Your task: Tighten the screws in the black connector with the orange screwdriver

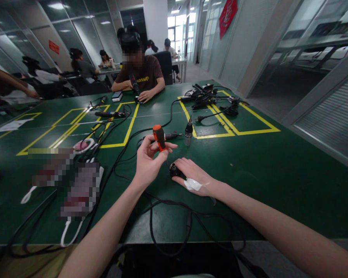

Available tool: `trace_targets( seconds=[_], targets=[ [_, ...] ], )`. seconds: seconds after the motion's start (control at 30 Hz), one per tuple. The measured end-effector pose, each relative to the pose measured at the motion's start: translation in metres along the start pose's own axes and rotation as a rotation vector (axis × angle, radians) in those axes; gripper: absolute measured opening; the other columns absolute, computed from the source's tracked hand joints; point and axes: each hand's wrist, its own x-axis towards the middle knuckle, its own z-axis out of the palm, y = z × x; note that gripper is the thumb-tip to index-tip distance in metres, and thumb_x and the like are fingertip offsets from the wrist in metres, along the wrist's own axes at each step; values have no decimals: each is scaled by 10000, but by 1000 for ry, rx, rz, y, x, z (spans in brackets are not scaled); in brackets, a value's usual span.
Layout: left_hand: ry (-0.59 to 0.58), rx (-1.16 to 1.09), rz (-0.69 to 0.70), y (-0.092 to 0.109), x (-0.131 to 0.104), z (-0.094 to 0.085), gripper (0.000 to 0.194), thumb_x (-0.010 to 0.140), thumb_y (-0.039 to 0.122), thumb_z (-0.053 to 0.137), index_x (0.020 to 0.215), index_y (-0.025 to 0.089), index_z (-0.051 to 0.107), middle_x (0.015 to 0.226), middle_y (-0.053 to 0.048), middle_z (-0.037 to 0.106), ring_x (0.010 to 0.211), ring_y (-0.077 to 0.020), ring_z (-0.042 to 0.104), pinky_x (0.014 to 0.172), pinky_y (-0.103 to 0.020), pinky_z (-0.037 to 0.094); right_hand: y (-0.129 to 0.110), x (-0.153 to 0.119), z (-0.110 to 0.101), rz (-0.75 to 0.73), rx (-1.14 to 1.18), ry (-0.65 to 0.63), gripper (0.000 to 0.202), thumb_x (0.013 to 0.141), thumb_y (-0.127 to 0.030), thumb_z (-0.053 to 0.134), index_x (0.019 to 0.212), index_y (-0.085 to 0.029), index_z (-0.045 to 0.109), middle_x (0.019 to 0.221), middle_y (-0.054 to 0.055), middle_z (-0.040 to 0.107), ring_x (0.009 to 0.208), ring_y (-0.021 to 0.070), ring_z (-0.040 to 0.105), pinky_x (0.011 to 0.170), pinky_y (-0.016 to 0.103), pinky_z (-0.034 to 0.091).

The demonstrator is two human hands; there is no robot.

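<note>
My left hand (149,160) is closed around the handle of a screwdriver (159,136), orange and black, held nearly upright with its thin shaft pointing down. The shaft's tip comes near a small black cylindrical part (174,170) with a metal collar, though I cannot tell whether they touch. My right hand (194,173) grips that part low against the green table (263,173); a white patch is stuck near its wrist. Just beyond the hands stands a black pointed tool piece (188,131) with a clear lower section. A dark pen-shaped tool (171,136) lies behind my left hand.
Black cables (188,220) loop across the table's near edge. Two blurred packages (82,189) lie at left, beside a white ring-shaped item (85,146). A tangled pile of black cords (203,94) sits at far right. Opposite, a person (145,73) holds a dark tool.
</note>
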Motion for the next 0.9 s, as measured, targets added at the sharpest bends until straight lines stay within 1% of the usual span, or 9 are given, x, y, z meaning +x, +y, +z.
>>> trace_targets(
  seconds=[0.1, 0.23, 0.4, 0.5, 0.6, 0.7, 0.8, 0.9],
  targets=[
    [17, 1, 10, -1, 1, 0, 206, 770, 179, 707, 909, 206, 558, 885, -54, 812, 768, -175, 742, 783, -322, 573, 1, 0, 0, -3, 1, 1, 180, 1010, -325, 602, 1092, -165, 591, 1064, 135, 658, 953, 286, 596, 833, 435, 491],
    [41, 69, 33, 2, 2, 0, 134, 770, 188, 706, 896, 187, 662, 914, -57, 792, 819, -175, 705, 795, -312, 558, 1, 0, -1, 1, -2, -13, 184, 1008, -329, 610, 1090, -165, 595, 1050, 128, 659, 943, 283, 599, 822, 426, 489],
    [69, 140, 68, 3, 2, 0, 153, 728, 198, 730, 876, 195, 770, 995, -56, 720, 941, -196, 652, 762, -278, 526, 0, 0, 0, -1, -7, -5, 192, 1008, -328, 613, 1105, -164, 594, 1073, 134, 658, 963, 286, 601, 837, 429, 491],
    [55, 122, 66, 2, 1, -1, 216, 731, 187, 738, 937, 205, 799, 1021, -54, 710, 938, -183, 637, 765, -267, 514, 1, 0, 0, -7, -5, -2, 202, 1011, -342, 608, 1117, -171, 591, 1077, 131, 658, 965, 287, 601, 836, 430, 492],
    [58, 84, 45, 1, 1, -2, 273, 734, 170, 749, 1002, 205, 787, 1002, -45, 738, 863, -158, 645, 789, -276, 525, 1, 0, 0, -7, -6, -8, 205, 1013, -336, 603, 1124, -164, 589, 1082, 138, 660, 966, 289, 602, 837, 436, 496],
    [72, 53, 24, 1, 0, -2, 243, 750, 175, 751, 992, 190, 765, 898, -31, 753, 800, -153, 669, 818, -297, 547, 1, 0, -2, -5, 7, -15, 190, 1014, -332, 598, 1110, -168, 592, 1071, 134, 662, 958, 285, 605, 835, 435, 498],
    [60, 36, 8, 1, 0, 0, 249, 783, 200, 747, 1031, 176, 748, 845, -30, 764, 800, -163, 702, 833, -309, 559, 1, 0, -1, -1, 6, -12, 184, 1011, -332, 602, 1100, -171, 593, 1071, 132, 662, 957, 285, 607, 838, 437, 500],
    [36, -26, 12, -2, 1, 0, 301, 791, 204, 765, 1080, 192, 681, 877, -37, 798, 822, -177, 738, 846, -326, 568, 1, 0, 1, 3, -8, 2, 187, 1009, -338, 606, 1101, -175, 594, 1086, 133, 661, 970, 287, 607, 849, 442, 501]
  ],
)
